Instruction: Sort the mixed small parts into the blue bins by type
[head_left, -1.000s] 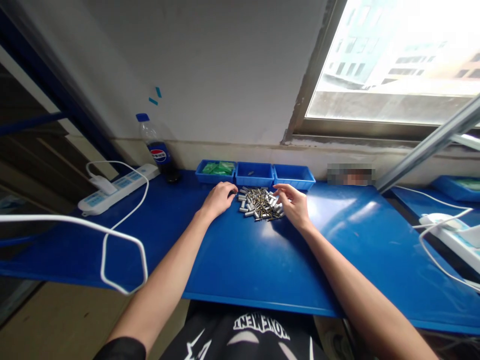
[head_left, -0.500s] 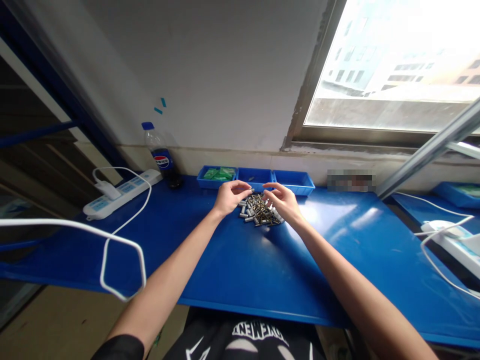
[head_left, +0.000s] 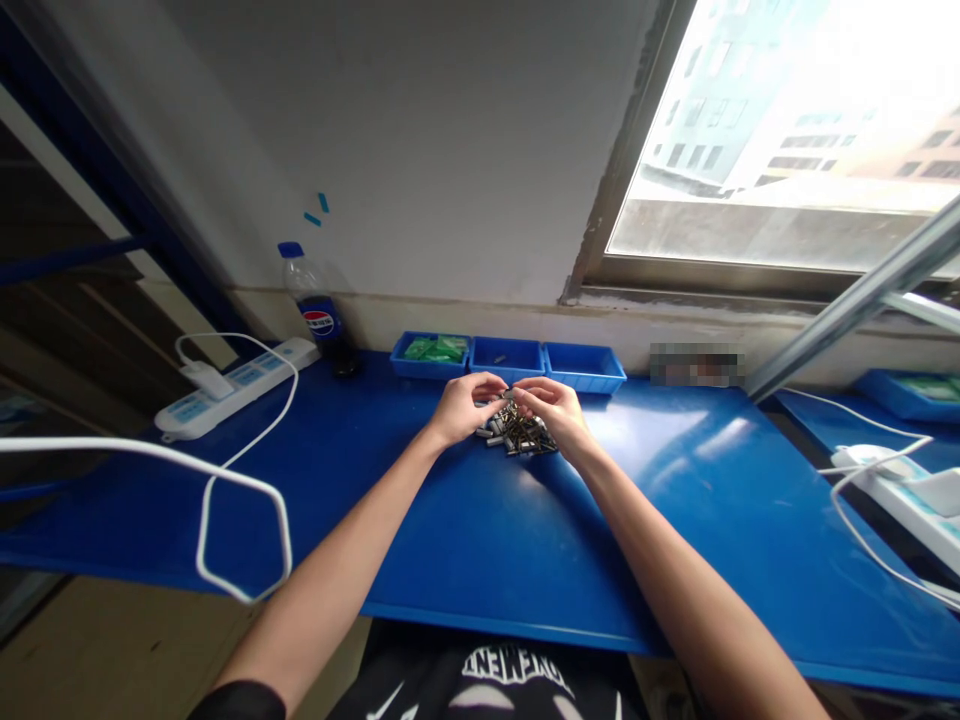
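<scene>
Over a heap of small metal parts (head_left: 517, 437), my two hands meet fingertip to fingertip. The heap mixes short silver-grey cylinders with thin brass-coloured pins, lying loose on the blue table (head_left: 480, 530). My left hand (head_left: 459, 410) is closed in a pinch on a small grey metal cylinder (head_left: 509, 394). My right hand (head_left: 561, 412) is closed too, its thumb and fingers at the other end of that cylinder. Whatever lies between the right fingertips is too small and covered to name.
Behind the hands stand three joined blue bins: the left bin (head_left: 430, 371) holds green packets, the middle bin (head_left: 525, 358) a small part. A cola bottle (head_left: 322, 318) and a power strip (head_left: 240, 388) sit left. A white cable (head_left: 281, 520) loops near my left forearm.
My hands were apart over the heap; now they have come together. The right hand moved left and its fingers closed, while the left keeps its pinch on the grey cylinder.
</scene>
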